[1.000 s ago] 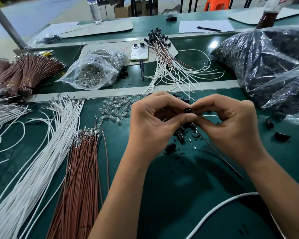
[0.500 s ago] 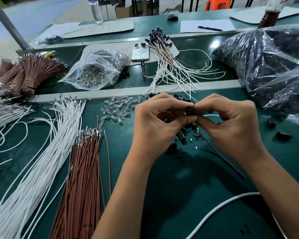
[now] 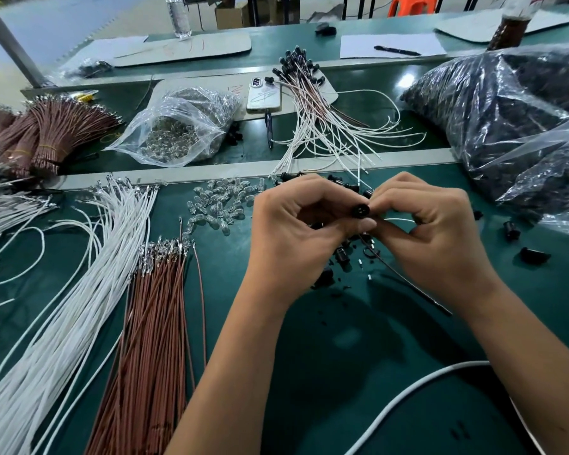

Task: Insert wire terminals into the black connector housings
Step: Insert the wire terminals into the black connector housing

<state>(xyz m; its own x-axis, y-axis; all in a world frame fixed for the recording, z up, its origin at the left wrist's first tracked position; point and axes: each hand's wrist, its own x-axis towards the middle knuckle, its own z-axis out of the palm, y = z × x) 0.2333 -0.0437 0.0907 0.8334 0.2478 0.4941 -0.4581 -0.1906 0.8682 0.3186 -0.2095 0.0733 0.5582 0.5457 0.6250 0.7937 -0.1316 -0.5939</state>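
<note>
I see the green bench (image 3: 342, 372) under everything, crowded from its left edge to its right. At the right edge lie clear bags of black housings (image 3: 506, 119). Along the left edge run loose white wires (image 3: 79, 274), and just beside them a sheaf of brown wires (image 3: 155, 323) with metal terminals at their far ends. A bag of metal terminals (image 3: 174, 129) sits toward the far left, and a fan of finished wire assemblies (image 3: 312, 103) lies at the far middle beside a phone (image 3: 264, 95). Small glass bulbs (image 3: 220, 205) are scattered near the middle.

Both hands meet over the middle of the bench. My left hand (image 3: 296, 231) has its fingers curled, pinching the black connector housing (image 3: 361, 210) between thumb and forefinger. My right hand (image 3: 434, 231) is likewise clenched against that housing from the other side, with a dark brown wire (image 3: 408, 280) trailing below it toward the near edge; whether those fingers pinch the wire itself I cannot tell.

Since a second ago the housing has turned so its round face, with two small openings, now shows toward me; the hands have barely shifted. I judge insertion is under way or being checked, with seating unconfirmed.
</note>
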